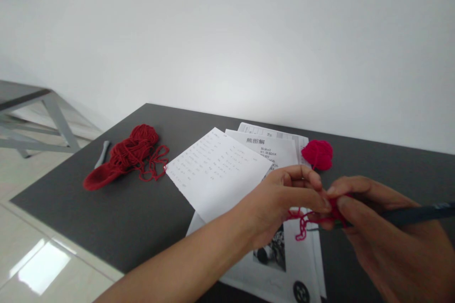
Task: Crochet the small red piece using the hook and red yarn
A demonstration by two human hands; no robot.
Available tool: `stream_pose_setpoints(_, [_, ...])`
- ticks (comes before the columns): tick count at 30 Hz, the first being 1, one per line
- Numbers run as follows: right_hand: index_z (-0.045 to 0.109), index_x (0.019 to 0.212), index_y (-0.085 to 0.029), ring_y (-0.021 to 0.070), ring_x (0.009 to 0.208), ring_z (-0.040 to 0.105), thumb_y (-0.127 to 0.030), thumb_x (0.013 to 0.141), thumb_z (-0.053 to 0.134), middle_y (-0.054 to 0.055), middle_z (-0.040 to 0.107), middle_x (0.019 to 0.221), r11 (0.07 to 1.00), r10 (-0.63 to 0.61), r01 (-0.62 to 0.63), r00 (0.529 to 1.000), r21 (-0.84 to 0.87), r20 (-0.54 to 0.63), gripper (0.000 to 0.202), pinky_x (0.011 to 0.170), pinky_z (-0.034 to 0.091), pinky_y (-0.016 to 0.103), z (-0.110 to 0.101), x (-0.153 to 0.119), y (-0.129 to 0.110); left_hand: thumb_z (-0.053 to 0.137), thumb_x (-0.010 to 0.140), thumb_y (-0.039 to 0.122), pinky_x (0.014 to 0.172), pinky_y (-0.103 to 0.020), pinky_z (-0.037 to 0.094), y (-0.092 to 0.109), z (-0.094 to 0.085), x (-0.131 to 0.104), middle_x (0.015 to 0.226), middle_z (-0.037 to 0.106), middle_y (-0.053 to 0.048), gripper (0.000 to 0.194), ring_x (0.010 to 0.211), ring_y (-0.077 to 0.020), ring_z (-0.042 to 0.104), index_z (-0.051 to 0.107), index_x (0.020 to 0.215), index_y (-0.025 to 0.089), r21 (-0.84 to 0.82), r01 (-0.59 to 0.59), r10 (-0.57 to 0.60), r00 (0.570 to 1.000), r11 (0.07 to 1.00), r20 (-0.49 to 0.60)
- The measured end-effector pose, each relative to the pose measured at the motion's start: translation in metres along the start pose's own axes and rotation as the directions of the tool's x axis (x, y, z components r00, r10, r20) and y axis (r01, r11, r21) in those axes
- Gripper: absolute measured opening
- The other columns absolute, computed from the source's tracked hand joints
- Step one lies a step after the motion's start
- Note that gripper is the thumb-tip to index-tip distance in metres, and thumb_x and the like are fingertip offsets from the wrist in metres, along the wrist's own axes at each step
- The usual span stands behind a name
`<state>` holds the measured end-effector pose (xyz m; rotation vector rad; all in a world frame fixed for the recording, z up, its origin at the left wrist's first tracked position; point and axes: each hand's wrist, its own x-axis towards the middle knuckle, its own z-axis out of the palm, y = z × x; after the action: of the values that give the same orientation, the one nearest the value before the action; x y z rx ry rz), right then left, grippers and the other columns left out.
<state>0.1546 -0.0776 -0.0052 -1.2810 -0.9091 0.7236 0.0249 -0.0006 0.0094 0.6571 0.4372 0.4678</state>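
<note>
**A:** Start nearest the camera. What are the hands doing?

**B:** The right hand (377, 227) is curled closed around a dark crochet hook (415, 214), whose handle runs out toward the right edge. Thumb and forefinger pinch down near the hook's working end. The left hand (284, 203) comes in from the lower left, its fingertips pressed together against the right hand's, nipping a small red crochet piece (332, 213).

**A:** So where does that piece sit relative to the grip?

**B:** Right at the meeting point of both hands, mostly covered by the fingers. A short red chain of loops (301, 227) hangs just below the left fingertips, dangling over the papers. Whether the hook's tip is inside a stitch I cannot tell; the fingers hide it.

**A:** And beneath the hands?

**B:** A printed sheet with a dark photo (273, 251) lies on the grey table (124, 218), under the left wrist. Beyond it, a white page of text (216, 170) lies tilted on top of another sheet headed with printed characters (263, 144).

**A:** Farther back?

**B:** A finished red crocheted round (317, 154) rests just beyond the hands, touching the papers' far right corner. Well to the left, a loose tangle of dark red yarn (128, 156) sprawls on the table, with a small grey tool (103, 153) just beside it. A white wall (249, 33) stands behind.
</note>
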Motion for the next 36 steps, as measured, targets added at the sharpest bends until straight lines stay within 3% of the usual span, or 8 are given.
stream_pose_setpoints(5, [0.067, 0.079, -0.018, 0.0199, 0.059, 0.058, -0.046, 0.072, 0.080, 0.004, 0.055, 0.067, 1.000, 0.001, -0.001, 1.000, -0.011, -0.004, 0.032, 0.048, 0.053, 0.025, 0.000, 0.000, 0.000, 0.078, 0.049, 0.011, 0.055, -0.022, 0.043, -0.001, -0.002, 0.001, 0.058, 0.065, 0.004, 0.032, 0.048, -0.0082, 0.058, 0.059, 0.074, 0.016, 0.000, 0.003, -0.003, 1.000, 1.000, 0.021])
stream_pose_setpoints(13, [0.070, 0.074, -0.019, 0.0147, 0.053, 0.057, -0.030, 0.073, 0.079, 0.003, 0.061, 0.071, 0.998, 0.030, -0.035, 0.994, 0.047, 0.102, 0.015, 0.047, 0.052, 0.019, 0.003, 0.002, -0.009, 0.082, 0.050, 0.014, 0.053, -0.022, 0.040, -0.002, -0.004, 0.002, 0.059, 0.065, 0.004, 0.034, 0.048, -0.0083, 0.057, 0.060, 0.075, 0.017, 0.027, -0.003, 0.002, 0.999, 1.000, 0.034])
stream_pose_setpoints(29, [0.071, 0.069, -0.019, 0.0150, 0.051, 0.058, -0.025, 0.072, 0.077, 0.004, 0.061, 0.067, 0.992, 0.016, -0.029, 0.994, 0.125, 0.106, 0.009, 0.045, 0.051, 0.016, 0.006, 0.002, -0.011, 0.083, 0.049, 0.009, 0.051, -0.019, 0.043, -0.001, 0.002, -0.001, 0.058, 0.065, 0.005, 0.033, 0.049, -0.0068, 0.059, 0.061, 0.073, 0.016, 0.018, -0.025, 0.025, 1.000, 1.000, -0.002])
stream_pose_setpoints(36, [0.071, 0.067, -0.020, 0.0139, 0.051, 0.057, -0.026, 0.070, 0.076, 0.003, 0.061, 0.067, 0.997, 0.011, -0.017, 0.997, 0.079, 0.077, 0.009, 0.045, 0.049, 0.016, 0.011, 0.005, -0.013, 0.083, 0.048, 0.008, 0.050, -0.018, 0.041, -0.001, 0.002, -0.001, 0.058, 0.064, 0.006, 0.033, 0.048, -0.0057, 0.057, 0.061, 0.072, 0.016, 0.010, -0.025, 0.025, 1.000, 1.000, -0.001])
